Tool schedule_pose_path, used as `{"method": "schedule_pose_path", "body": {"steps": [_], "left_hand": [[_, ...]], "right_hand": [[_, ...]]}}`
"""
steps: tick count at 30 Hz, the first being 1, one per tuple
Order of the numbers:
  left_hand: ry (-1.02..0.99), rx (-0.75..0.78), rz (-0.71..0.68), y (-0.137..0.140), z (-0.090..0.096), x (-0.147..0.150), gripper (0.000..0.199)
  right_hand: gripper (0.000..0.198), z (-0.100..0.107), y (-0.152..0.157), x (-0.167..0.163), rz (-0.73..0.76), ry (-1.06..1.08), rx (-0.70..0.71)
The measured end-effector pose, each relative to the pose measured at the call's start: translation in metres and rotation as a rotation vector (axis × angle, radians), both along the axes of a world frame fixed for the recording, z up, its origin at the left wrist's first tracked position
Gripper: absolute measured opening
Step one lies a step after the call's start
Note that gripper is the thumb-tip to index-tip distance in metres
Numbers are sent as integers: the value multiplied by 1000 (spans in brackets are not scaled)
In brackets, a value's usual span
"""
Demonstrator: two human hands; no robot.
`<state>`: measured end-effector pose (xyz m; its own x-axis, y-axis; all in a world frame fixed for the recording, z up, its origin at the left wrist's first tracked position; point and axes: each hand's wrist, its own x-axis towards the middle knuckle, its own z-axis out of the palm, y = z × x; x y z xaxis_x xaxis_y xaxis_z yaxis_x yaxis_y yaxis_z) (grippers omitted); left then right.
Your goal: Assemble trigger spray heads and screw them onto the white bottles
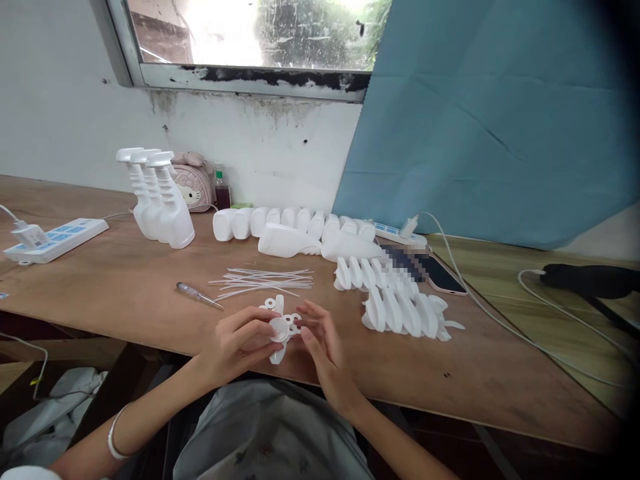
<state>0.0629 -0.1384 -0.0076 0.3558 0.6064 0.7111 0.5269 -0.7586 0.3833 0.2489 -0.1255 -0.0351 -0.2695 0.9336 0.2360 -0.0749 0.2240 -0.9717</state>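
Near the table's front edge, my left hand [239, 339] is closed on a white plastic sprayer part [280, 329], with a round cap-like face turned up. Small white rings [293, 323] lie just right of it, and another white ring [270, 303] is at its upper left. Beside these pieces my right hand [324, 353] is open, its fingers apart and curved toward the rings; whether a fingertip touches them I cannot tell. Thin white tubes [265, 281] are spread beyond my hands. A screwdriver [199, 295] with a clear handle lies to their left.
Three white spray bottles [170, 207] stand at the back left, near a power strip [65, 239]. White bottles [285, 240] lie in a row along the back. Several white sprayer shells [400, 313] sit at the right, near a phone [445, 275] and a white cable [470, 300].
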Motion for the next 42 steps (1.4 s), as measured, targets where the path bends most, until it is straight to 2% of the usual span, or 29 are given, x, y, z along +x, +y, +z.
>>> {"method": "schedule_pose_path", "body": {"steps": [4, 5, 7, 11, 15, 20, 24, 28, 34, 38, 42], "left_hand": [[21, 1, -1, 1, -6, -1, 11], [32, 1, -8, 1, -8, -2, 11], [55, -13, -32, 3, -13, -3, 11], [67, -36, -89, 6, -24, -5, 11], [83, -13, -102, 7, -29, -6, 12], [150, -6, -125, 7, -23, -10, 7], [197, -61, -166, 7, -16, -12, 9], [229, -57, -150, 6, -17, -11, 9], [207, 20, -78, 6, -23, -10, 9], [268, -20, -96, 6, -18, -9, 10], [239, -95, -59, 5, -15, -5, 11]], "right_hand": [[29, 0, 3, 7, 0, -351, 673], [29, -1, 4, 8, 2, -424, 771], [27, -1, 6, 7, 1, -541, 859], [18, 1, 8, 6, 54, -686, 900], [17, 1, 9, 5, 79, -714, 912], [9, 0, 10, 2, 87, -704, 923], [8, 3, 11, -1, 100, -726, 927], [4, 0, 11, -1, 102, -653, 894], [28, -13, 13, 1, -11, -470, 738], [31, -15, 14, 0, 3, -472, 693], [33, -14, 15, 0, 8, -477, 688]]}}
